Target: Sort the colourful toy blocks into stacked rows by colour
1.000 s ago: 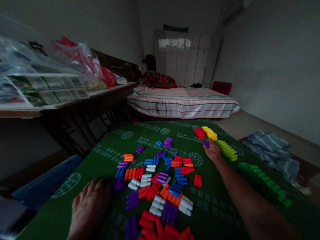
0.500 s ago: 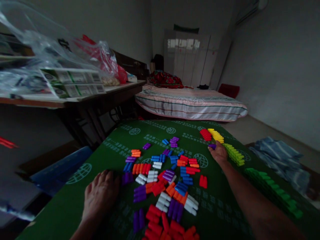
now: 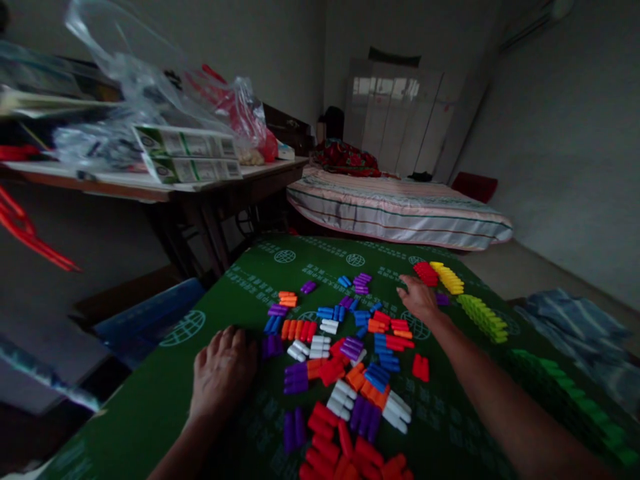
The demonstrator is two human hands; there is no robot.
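Observation:
My left hand (image 3: 225, 367) rests on the green tabletop (image 3: 200, 420), fingers lying down beside a purple toy block (image 3: 273, 346). Nothing shows in its grasp. Over the far right part of the table, my right hand (image 3: 419, 298) reaches out, index finger stretched and fingers apart, holding nothing visible. Just right of its wrist lies another purple block (image 3: 442, 299). Red blocks (image 3: 425, 273) and a yellow row of blocks (image 3: 450, 277) sit beyond that hand. Between my hands spread small blue, white, orange, red and purple blocks, including a purple group (image 3: 362, 283) and an orange-red row (image 3: 299, 330).
Lime blocks (image 3: 483, 318) and a long green row (image 3: 570, 393) line the right edge. At left stands a desk (image 3: 270, 177) with plastic bags and boxes (image 3: 193, 157). A blue stool (image 3: 150, 310) is below it. A bed (image 3: 395, 207) lies beyond the table.
My right hand has let go of the purple block beside the yellow and lime rows and moved left, towards the scattered blocks. The view has turned slightly left. My left hand stays on the table.

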